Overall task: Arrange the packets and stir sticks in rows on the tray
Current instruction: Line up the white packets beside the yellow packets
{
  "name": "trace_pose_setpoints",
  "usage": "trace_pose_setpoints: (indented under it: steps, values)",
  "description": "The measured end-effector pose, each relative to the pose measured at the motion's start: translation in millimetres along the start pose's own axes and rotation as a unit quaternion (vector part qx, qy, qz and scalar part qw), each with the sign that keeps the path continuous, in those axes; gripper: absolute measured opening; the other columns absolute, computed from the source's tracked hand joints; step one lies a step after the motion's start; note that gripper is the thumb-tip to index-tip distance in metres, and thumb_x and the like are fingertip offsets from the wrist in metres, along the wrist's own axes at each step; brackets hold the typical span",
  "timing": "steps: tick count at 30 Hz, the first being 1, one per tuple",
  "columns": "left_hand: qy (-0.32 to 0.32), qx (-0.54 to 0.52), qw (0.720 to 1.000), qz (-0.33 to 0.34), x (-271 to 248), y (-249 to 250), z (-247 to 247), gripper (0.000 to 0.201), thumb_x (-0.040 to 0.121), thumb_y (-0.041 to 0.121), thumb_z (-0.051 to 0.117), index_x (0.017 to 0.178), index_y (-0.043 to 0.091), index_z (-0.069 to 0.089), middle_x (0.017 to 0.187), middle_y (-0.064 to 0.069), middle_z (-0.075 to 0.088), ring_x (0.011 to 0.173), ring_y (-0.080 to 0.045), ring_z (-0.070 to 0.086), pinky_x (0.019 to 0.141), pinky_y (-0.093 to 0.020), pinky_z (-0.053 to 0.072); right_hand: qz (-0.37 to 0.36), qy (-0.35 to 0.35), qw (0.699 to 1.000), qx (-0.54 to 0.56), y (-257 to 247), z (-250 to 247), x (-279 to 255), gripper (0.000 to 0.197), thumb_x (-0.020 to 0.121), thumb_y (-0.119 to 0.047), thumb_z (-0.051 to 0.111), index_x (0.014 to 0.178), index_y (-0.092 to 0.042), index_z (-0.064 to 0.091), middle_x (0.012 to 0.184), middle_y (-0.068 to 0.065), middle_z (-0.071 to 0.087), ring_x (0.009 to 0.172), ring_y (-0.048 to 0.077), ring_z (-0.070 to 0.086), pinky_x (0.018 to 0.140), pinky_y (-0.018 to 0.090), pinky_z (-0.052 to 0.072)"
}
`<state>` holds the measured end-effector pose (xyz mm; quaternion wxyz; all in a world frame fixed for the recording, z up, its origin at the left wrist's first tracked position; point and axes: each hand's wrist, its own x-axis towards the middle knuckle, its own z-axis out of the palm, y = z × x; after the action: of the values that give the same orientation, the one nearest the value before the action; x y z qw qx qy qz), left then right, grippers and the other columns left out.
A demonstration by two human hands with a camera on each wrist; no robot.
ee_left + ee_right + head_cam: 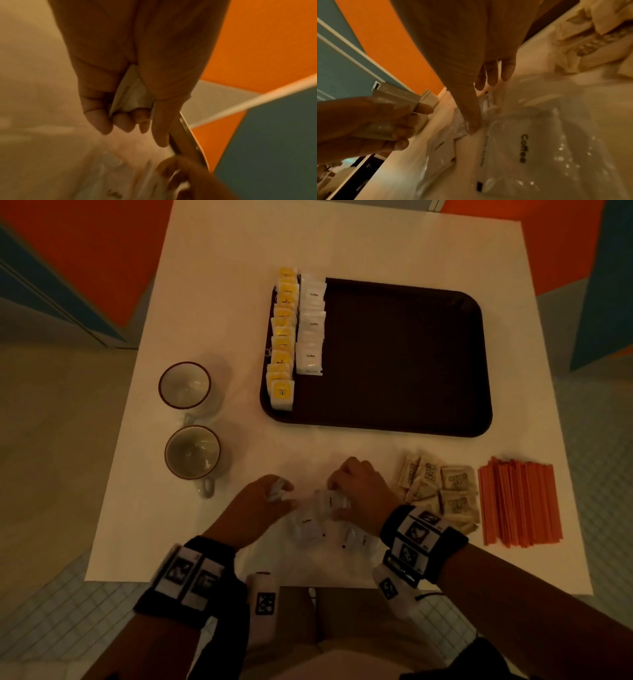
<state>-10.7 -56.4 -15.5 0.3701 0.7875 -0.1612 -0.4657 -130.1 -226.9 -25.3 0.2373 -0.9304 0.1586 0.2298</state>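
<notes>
A dark brown tray (404, 412) holds a row of yellow packets (282, 344) along its left edge and a row of white coffee packets (311, 326) beside them. My left hand (279, 491) grips a few white packets (132, 94) between curled fingers and palm. Just right of it, my right hand (337, 494) pinches a white coffee packet (330, 501) from the loose ones (306, 527) on the table; its thumb (471, 121) presses down on the pile. A large coffee packet (530, 148) lies under the wrist. Brown sugar packets (442, 487) and orange stir sticks (520, 501) lie to the right.
Two white cups with dark rims (185, 385) (192, 451) stand left of the tray on the white table (342, 244). The near table edge runs just below my wrists. Orange and blue walls surround the table.
</notes>
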Motion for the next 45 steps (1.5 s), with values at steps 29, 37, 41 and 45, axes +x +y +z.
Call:
trace_pose_setpoints:
  steps: [29,37,41,45]
  values:
    - [0.009,0.120,0.982,0.146,13.5,-5.4,13.9,0.007,0.078,0.013,0.064,0.084,0.017,0.065,0.086,-0.002,0.062,0.083,-0.015,0.059,0.070,-0.017,0.038,-0.025,-0.047,0.999,-0.009,11.3,17.5,-37.0,0.022,0.082,-0.019,0.063,0.102,-0.009,0.065,0.116,0.010,0.050,0.107,0.027,0.045,0.079,0.030,0.032]
    - [0.075,0.017,0.982,0.174,14.2,24.8,-5.4,0.021,0.077,0.000,0.069,0.073,0.020,0.061,0.073,0.003,0.062,0.067,0.002,0.057,0.065,-0.008,0.044,0.013,-0.014,0.997,0.069,30.0,-9.2,-24.6,0.018,0.085,-0.011,0.058,0.099,-0.004,0.065,0.109,0.012,0.062,0.102,0.026,0.057,0.085,0.027,0.042]
    - [0.097,0.028,0.980,0.173,19.8,31.1,-9.6,0.014,0.078,0.002,0.067,0.078,0.015,0.062,0.076,-0.002,0.062,0.072,-0.009,0.058,0.070,-0.020,0.046,0.036,0.017,0.992,0.123,34.4,-28.0,-15.7,0.012,0.081,-0.016,0.066,0.087,-0.006,0.066,0.092,0.010,0.066,0.088,0.023,0.061,0.074,0.027,0.045]
    - [0.115,0.055,0.974,0.187,25.2,40.4,-14.9,0.009,0.078,0.002,0.067,0.084,0.008,0.063,0.082,-0.007,0.062,0.076,-0.019,0.057,0.072,-0.026,0.045,0.034,0.119,0.939,0.322,22.1,-72.5,-9.6,0.016,0.076,-0.010,0.074,0.076,0.001,0.062,0.071,0.006,0.056,0.063,0.011,0.050,0.058,0.019,0.041]
